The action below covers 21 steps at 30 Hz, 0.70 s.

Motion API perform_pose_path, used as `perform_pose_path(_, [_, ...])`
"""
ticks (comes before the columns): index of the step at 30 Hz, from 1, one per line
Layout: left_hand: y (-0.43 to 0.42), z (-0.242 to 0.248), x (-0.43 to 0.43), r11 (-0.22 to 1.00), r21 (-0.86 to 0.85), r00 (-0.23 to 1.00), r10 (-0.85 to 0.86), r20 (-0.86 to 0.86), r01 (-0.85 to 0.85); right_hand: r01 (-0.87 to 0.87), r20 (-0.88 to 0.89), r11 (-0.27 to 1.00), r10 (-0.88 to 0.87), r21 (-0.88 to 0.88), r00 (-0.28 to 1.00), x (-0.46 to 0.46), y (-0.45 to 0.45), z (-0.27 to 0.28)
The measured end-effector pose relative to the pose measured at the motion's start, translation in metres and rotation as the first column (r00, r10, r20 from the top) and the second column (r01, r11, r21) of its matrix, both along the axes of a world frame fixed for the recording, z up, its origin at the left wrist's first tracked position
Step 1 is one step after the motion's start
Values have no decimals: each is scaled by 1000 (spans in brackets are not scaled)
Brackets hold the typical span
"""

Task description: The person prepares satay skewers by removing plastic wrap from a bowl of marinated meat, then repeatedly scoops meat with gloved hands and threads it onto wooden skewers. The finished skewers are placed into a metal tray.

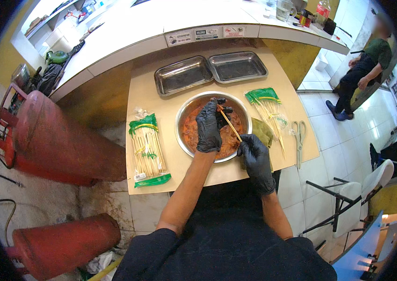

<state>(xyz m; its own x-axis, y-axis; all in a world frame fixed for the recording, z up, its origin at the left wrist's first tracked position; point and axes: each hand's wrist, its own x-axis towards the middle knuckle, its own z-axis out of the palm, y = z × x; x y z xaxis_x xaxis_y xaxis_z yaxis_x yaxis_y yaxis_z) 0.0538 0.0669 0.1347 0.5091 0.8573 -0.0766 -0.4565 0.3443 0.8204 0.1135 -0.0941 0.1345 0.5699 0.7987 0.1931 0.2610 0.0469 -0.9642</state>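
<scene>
My left hand (209, 124), in a black glove, is over a steel bowl (178, 131) with its fingertips closed around a small piece of meat (220, 107) at the far end of a wooden skewer (231, 125). The skewer's near end is pinched in my right hand (256, 158), also black-gloved, at the bowl's right rim. Chunks of meat in reddish marinade (231, 143) fill the lower part of the bowl. The left fingers partly hide the skewer's tip. An olive cloth (263, 131) lies beside the bowl, partly under my right hand.
On the table (142, 91) lie two steel trays (184, 75), bagged skewers (147, 147) on the left, an opened skewer bag (266, 109) and scissors (299, 144) on the right. Red gas cylinders (58, 140) stand left. A counter (216, 14) runs behind; a person (366, 66) stands right, beyond a chair (351, 207).
</scene>
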Motion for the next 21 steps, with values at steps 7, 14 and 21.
perform_pose_path(7, [1,-3,4,990,-142,992,-10,122,28,58,233,998,-65,37,970,0,1,0])
perform_pose_path(14, [-10,3,1,1000,9,994,-4,110,3,80,307,995,-96,65,947,-3,0,2])
perform_pose_path(21, [-16,2,10,993,48,980,100,172,-110,58,94,988,-72,142,993,-23,7,-9])
